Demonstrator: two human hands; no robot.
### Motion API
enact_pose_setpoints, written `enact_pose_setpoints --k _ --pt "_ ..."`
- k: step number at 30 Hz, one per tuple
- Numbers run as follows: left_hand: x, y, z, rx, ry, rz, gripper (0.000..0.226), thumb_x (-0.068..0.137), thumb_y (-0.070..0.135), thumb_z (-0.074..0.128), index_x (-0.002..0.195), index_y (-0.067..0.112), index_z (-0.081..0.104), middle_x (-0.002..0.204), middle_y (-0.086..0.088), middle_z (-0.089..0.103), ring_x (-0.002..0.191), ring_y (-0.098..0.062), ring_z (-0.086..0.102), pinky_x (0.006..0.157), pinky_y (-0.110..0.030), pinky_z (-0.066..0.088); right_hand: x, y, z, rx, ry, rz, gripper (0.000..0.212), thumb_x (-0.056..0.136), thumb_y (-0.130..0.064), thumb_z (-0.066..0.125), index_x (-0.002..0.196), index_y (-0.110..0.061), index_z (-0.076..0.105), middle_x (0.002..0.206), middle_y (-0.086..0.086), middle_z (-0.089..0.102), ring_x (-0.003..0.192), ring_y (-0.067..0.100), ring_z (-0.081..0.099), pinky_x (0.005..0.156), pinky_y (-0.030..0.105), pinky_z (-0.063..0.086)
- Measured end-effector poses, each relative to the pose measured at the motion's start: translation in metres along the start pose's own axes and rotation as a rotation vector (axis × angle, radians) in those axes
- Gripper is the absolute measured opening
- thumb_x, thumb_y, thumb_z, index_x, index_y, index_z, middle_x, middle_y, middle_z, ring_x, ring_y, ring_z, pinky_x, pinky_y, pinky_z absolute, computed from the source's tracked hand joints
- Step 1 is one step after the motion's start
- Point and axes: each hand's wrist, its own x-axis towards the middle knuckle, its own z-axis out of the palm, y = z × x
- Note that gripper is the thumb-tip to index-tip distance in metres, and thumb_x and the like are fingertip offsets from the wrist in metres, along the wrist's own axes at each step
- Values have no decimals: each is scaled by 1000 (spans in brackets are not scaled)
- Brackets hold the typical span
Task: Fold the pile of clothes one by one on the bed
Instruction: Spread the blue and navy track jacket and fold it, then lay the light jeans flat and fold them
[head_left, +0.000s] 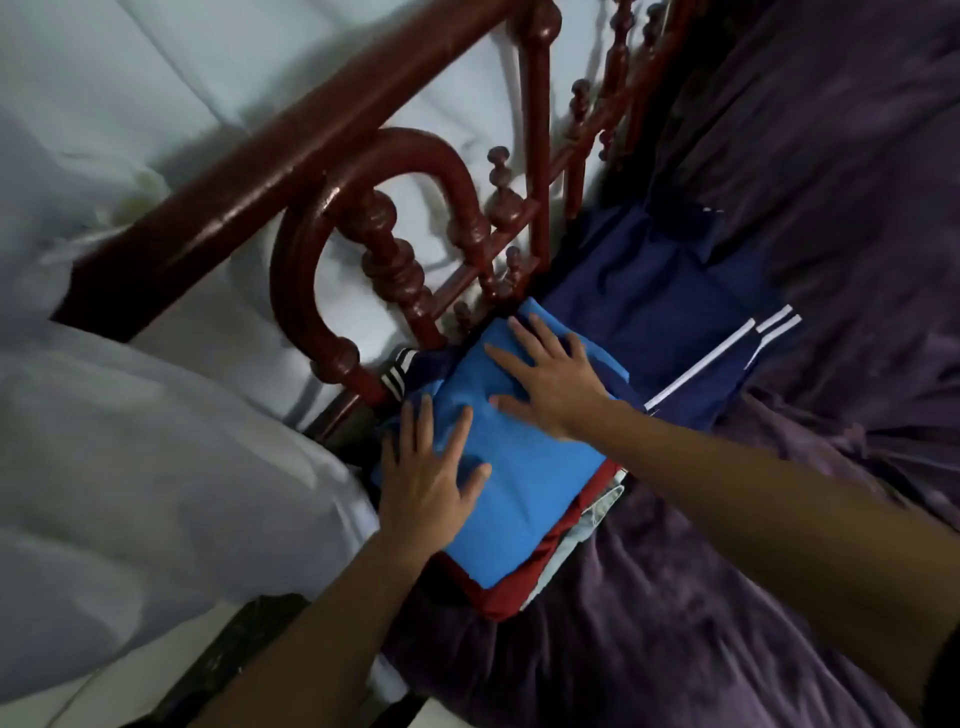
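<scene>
My fingers (415, 421) on the left hand (423, 491) were spread and flat, pinching nothing; those of my right hand (553, 384) were splayed the same way, pressing down just above and to the right; both palms lay on the folded blue garment (524, 499) at the centre of the frame. It felt, by the look of it, light and soft, a limp cloth that would slump if lifted by one corner; I judged it best taken by two edges at once, or slid with flat palms. Under it sat a red garment (498, 597) and a pale one, their edges showing at the lower side; this stack (582, 535) rested on the bed's purple cover (675, 623), close against the dark red wooden headboard (322, 260). A navy garment with white stripes (691, 332) lay just beyond, right of centre.
</scene>
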Motion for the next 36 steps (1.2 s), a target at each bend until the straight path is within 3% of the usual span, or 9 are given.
enact_pose_setpoints --k 4,13,16,18,21,24,26,29,36 --pt "-28 1 56 4 -227 -85 93 73 83 34 148 28 30 152 -20 30 136 -42 33 92 -65 39 8 -1 50 55 -135 31 78 79 -83 11 147 -49 -6 161 -3 -12 147 24 -16 114 63 -1" --pt "-12 -21 106 -2 -280 -78 93 76 87 15 147 28 27 145 -21 39 124 -43 46 90 -63 42 34 6 102 50 -177 57 77 81 -83 11 147 -49 -5 161 -4 -9 147 25 -10 114 62 1" --pt "-15 -22 93 27 -343 -66 98 72 89 8 149 30 19 151 -20 30 133 -43 36 96 -62 37 24 -1 95 21 -182 88 77 82 -82 10 149 -46 -6 161 -1 -9 148 25 -10 116 58 1" --pt "-18 -24 81 49 -371 -47 97 71 85 20 151 30 20 154 -20 24 137 -41 29 100 -59 34 6 -6 86 -7 -122 125 76 85 -78 11 150 -42 -5 161 3 -6 148 25 -7 117 53 1" --pt "-21 -17 56 105 -313 5 83 72 62 66 140 19 46 142 -25 42 128 -42 42 92 -54 42 -47 -10 77 -16 -48 204 70 92 -68 22 152 -36 2 161 6 -2 148 26 -4 119 46 3" --pt "-25 1 31 244 -263 114 57 54 31 87 103 11 67 112 -19 58 101 -37 57 75 -46 48 -119 -6 80 42 -4 384 65 94 -58 37 151 -33 17 161 6 7 148 24 4 117 46 15" --pt "-29 24 14 310 -242 226 44 57 24 84 96 13 67 104 -13 58 93 -32 57 72 -43 47 -174 -2 80 124 -9 564 59 92 -50 45 146 -30 32 155 6 26 143 25 23 110 44 29" --pt "-37 69 -4 310 -276 377 28 86 27 59 112 17 55 115 -5 52 109 -26 51 87 -39 42 -255 9 77 201 -70 762 48 93 -40 46 137 -22 45 139 7 47 124 28 47 95 37 41" --pt "-66 214 -27 248 -228 734 29 90 27 48 118 19 53 120 -3 55 112 -25 55 88 -36 44 -447 35 55 246 99 1159 34 93 -41 48 116 -17 57 119 5 61 110 29 59 83 36 47"
